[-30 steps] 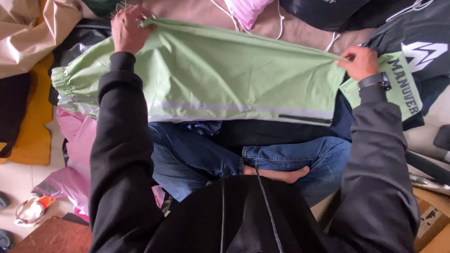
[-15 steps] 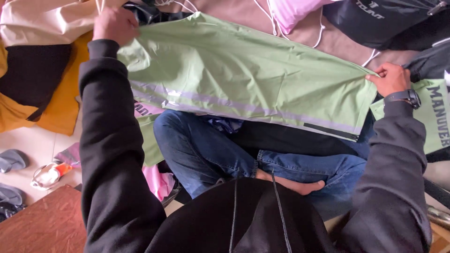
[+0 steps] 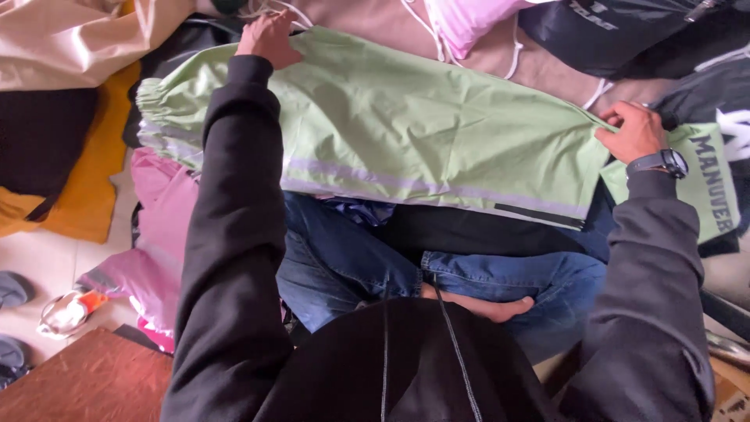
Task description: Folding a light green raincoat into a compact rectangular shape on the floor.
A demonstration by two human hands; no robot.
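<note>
- While both arms reach forward, the left hand (image 3: 269, 37) pinches the far edge of the green garment (image 3: 422, 133) at the upper left of the frame, fingers closed on the fabric.
- At the right edge of the frame, the right hand (image 3: 631, 131) grips the garment's other end, thumb and fingers pressed together on a gathered fold; a dark wristwatch (image 3: 662, 162) sits on that wrist.
- Between the two hands the garment is stretched taut, its long axis running from upper left down to the right, across the middle of the frame and above the person's crossed legs in blue jeans (image 3: 351, 258).
- Each hand holds its own end, so neither is nearer; the gathered elastic cuff (image 3: 156, 117) lies beyond the left hand, further to the left, and hangs loose.
- Thin, smooth and slightly crinkled, the green cloth looks like a light shell fabric; a pale reflective stripe (image 3: 391, 181) runs along its near edge, with a short dark zip (image 3: 539, 216) below it towards the right.
- Around it lie other garments: pink fabric (image 3: 164, 211) at the left, beige cloth (image 3: 70, 39) in the upper left corner, yellow cloth (image 3: 86, 187) beneath that, and black garments (image 3: 625, 35) at the upper right.
- White drawcords (image 3: 426, 31) trail across the brown cloth (image 3: 367, 19) at the top centre.
</note>
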